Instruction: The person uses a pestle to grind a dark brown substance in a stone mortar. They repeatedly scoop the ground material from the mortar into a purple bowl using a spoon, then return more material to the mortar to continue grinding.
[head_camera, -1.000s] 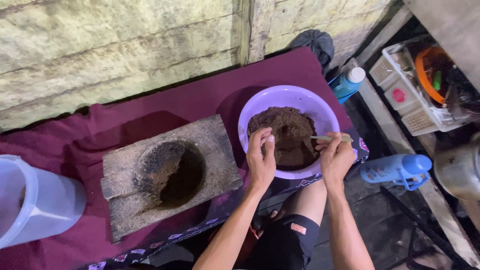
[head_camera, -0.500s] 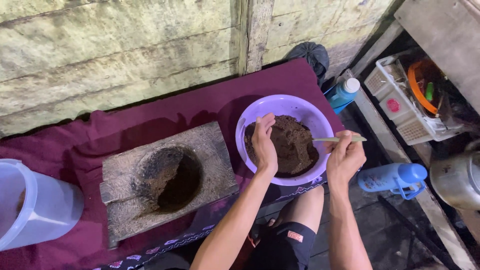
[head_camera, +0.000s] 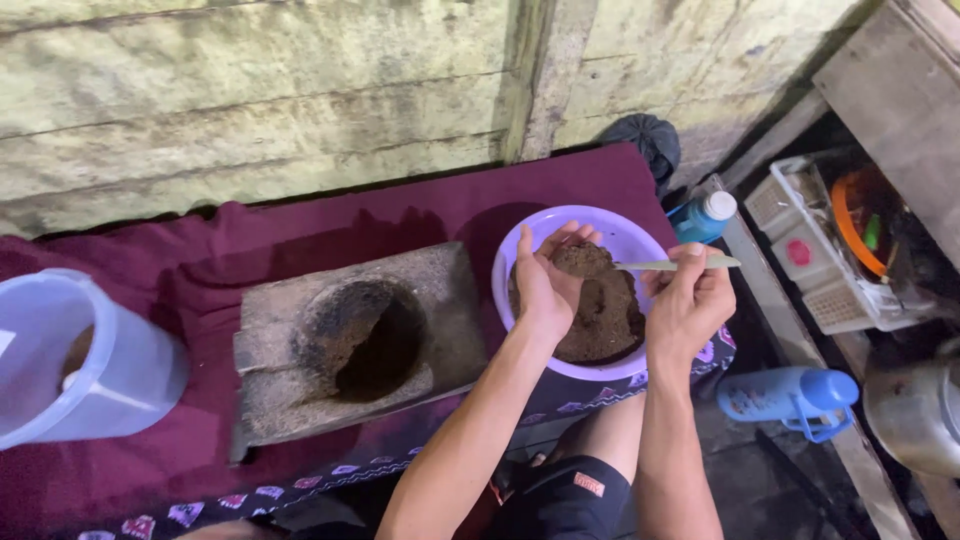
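A purple plastic bowl (head_camera: 640, 232) on the maroon cloth holds a mound of brown paste (head_camera: 600, 320). My left hand (head_camera: 545, 280) is raised over the bowl, palm up and cupped, with a lump of the brown paste (head_camera: 580, 258) in it. My right hand (head_camera: 690, 305) is closed on a pale spoon (head_camera: 670, 264), whose blade points left and touches the lump in my left palm. A grey grinding stone (head_camera: 350, 345) with a dark hollow lies to the left of the bowl.
A translucent blue-white jug (head_camera: 80, 360) stands at the left. A blue-capped bottle (head_camera: 705, 217) stands behind the bowl, a blue flask (head_camera: 790, 398) lies on the floor at right. A white basket (head_camera: 820, 255) and a metal pot (head_camera: 915, 410) are at far right.
My left hand has lifted from the paste in the bowl and turned palm up with a lump in it. The spoon in my right hand has moved up to that lump.
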